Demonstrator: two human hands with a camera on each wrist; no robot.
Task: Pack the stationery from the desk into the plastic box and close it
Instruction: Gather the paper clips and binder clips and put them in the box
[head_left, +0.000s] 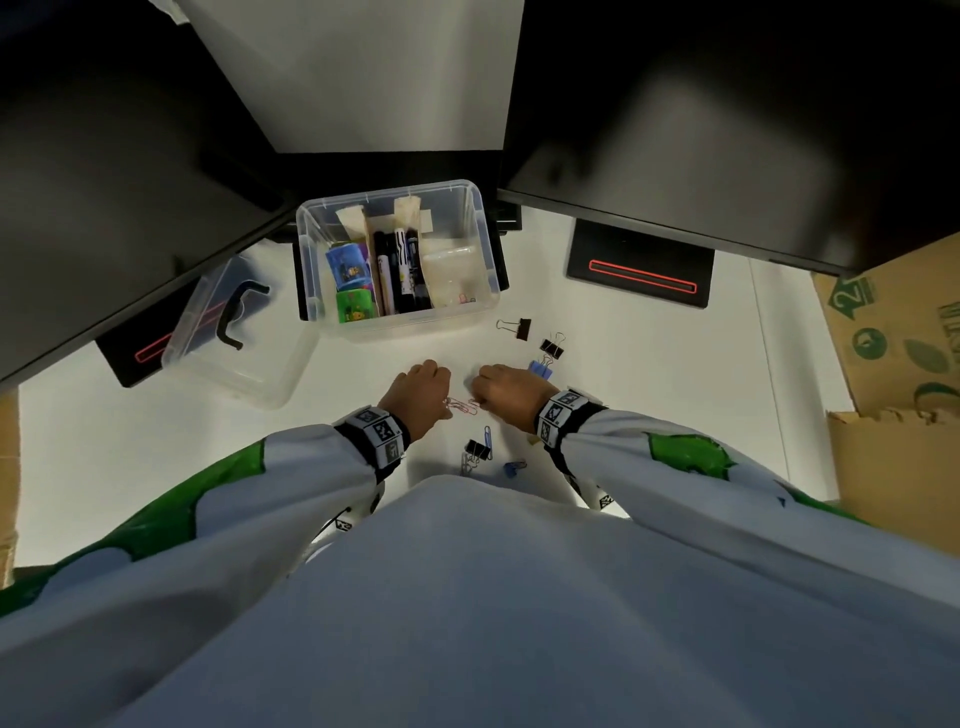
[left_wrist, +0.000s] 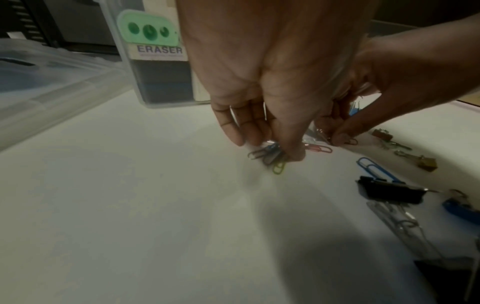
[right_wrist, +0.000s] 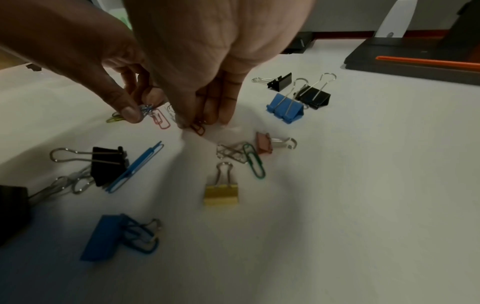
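The clear plastic box (head_left: 483, 244) stands open on the white desk, with markers, tape rolls and an eraser pack (left_wrist: 161, 51) inside. Its lid (head_left: 234, 338) lies to the left. In front of the box, my left hand (head_left: 423, 387) (left_wrist: 275, 148) pinches a small bunch of paper clips (left_wrist: 270, 156) (right_wrist: 146, 109) just above the desk. Close beside it, my right hand (head_left: 501, 387) (right_wrist: 205, 121) pinches a dark red paper clip (right_wrist: 198, 129) against the desk. A pink paper clip (head_left: 460, 406) (right_wrist: 162, 121) lies between the hands.
Binder clips lie scattered: two black ones (head_left: 522, 328) and a blue one (right_wrist: 284, 110) to the right, gold (right_wrist: 221, 194), brown (right_wrist: 263, 143), black (right_wrist: 109, 164) and blue (right_wrist: 103, 236) nearer me. Monitor stands (head_left: 639, 270) sit behind. Cardboard boxes (head_left: 898, 332) stand at right.
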